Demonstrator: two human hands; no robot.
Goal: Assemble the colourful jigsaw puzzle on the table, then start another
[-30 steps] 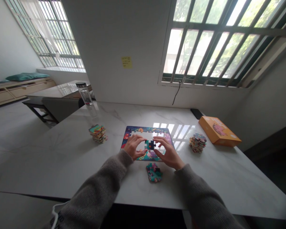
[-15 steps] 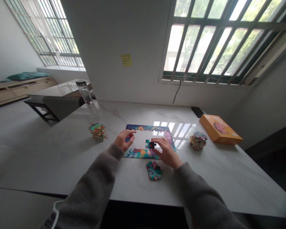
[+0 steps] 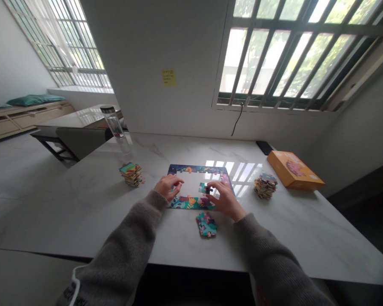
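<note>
A rectangular puzzle border (image 3: 191, 203) lies on the white marbled table, its middle showing bare white. My right hand (image 3: 223, 198) is over its right part, thumb and fingers closed on a small joined puzzle section (image 3: 203, 187), teal and dark. My left hand (image 3: 169, 187) rests over the border's left side, fingers apart and curved, holding nothing. Just below the border sits a small pile of teal and pink pieces (image 3: 207, 225). One stack of pieces (image 3: 131, 174) stands to the left, another stack (image 3: 265, 186) to the right.
An orange box (image 3: 293, 171) lies at the right, with a black phone (image 3: 264, 148) behind it. A glass bottle (image 3: 113, 123) stands at the table's back left. A black cable (image 3: 237, 120) hangs below the barred window.
My right hand has shifted slightly right with the puzzle section, which now sits closer to the border's right side. My left hand stays nearly in place. The view has tilted slightly.
</note>
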